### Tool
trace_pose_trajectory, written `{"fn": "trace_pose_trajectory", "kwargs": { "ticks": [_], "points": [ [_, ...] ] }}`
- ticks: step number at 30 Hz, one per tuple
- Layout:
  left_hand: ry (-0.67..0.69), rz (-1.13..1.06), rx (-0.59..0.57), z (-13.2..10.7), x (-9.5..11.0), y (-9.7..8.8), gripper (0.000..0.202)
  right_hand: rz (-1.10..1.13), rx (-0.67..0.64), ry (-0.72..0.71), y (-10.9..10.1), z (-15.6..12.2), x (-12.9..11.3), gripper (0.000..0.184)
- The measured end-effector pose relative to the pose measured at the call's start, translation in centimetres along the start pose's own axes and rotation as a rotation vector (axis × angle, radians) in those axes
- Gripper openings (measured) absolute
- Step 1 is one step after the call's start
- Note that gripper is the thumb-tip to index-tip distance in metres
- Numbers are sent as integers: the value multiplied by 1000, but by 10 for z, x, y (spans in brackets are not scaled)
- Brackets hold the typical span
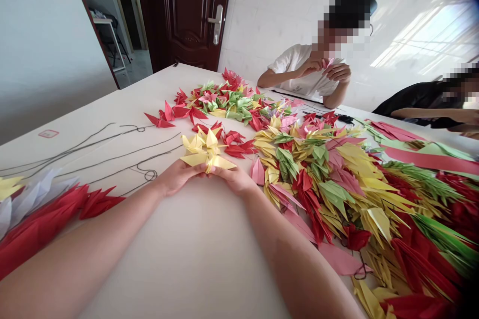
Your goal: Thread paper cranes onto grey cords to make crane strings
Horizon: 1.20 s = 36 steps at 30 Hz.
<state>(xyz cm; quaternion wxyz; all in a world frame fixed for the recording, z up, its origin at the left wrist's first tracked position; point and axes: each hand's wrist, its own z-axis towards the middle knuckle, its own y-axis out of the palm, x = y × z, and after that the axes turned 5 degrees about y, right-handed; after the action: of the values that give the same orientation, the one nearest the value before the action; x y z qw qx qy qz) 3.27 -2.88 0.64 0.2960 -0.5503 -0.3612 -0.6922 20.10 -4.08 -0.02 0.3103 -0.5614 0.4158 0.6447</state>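
Observation:
A yellow origami crane point(209, 154) with spread wings is held between my two hands at the middle of the table. The fingers of my left hand point(183, 175) pinch its lower left side. My right hand point(232, 177) grips its lower right side, with the thumb near the crane's middle. Other yellow folded paper point(193, 142) shows just behind it. Red paper cranes point(239, 147) lie beyond my right hand. Most of my fingertips are hidden under the paper.
A large heap of folded paper cranes point(318, 179) covers the right side. Dark strings point(112, 135) trail across the left, near red cranes point(48, 217) and white ones point(33, 197). Across the table a person in a white shirt point(299, 67) holds pink paper point(327, 63); another person's dark sleeve point(411, 97) is at right.

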Motion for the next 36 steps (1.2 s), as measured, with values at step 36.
{"fn": "trace_pose_trajectory", "kwargs": {
  "ticks": [36],
  "points": [
    [-87,-25,88,0,-5,3,25,215,102,72,5,5,-1,19]
  ]
}}
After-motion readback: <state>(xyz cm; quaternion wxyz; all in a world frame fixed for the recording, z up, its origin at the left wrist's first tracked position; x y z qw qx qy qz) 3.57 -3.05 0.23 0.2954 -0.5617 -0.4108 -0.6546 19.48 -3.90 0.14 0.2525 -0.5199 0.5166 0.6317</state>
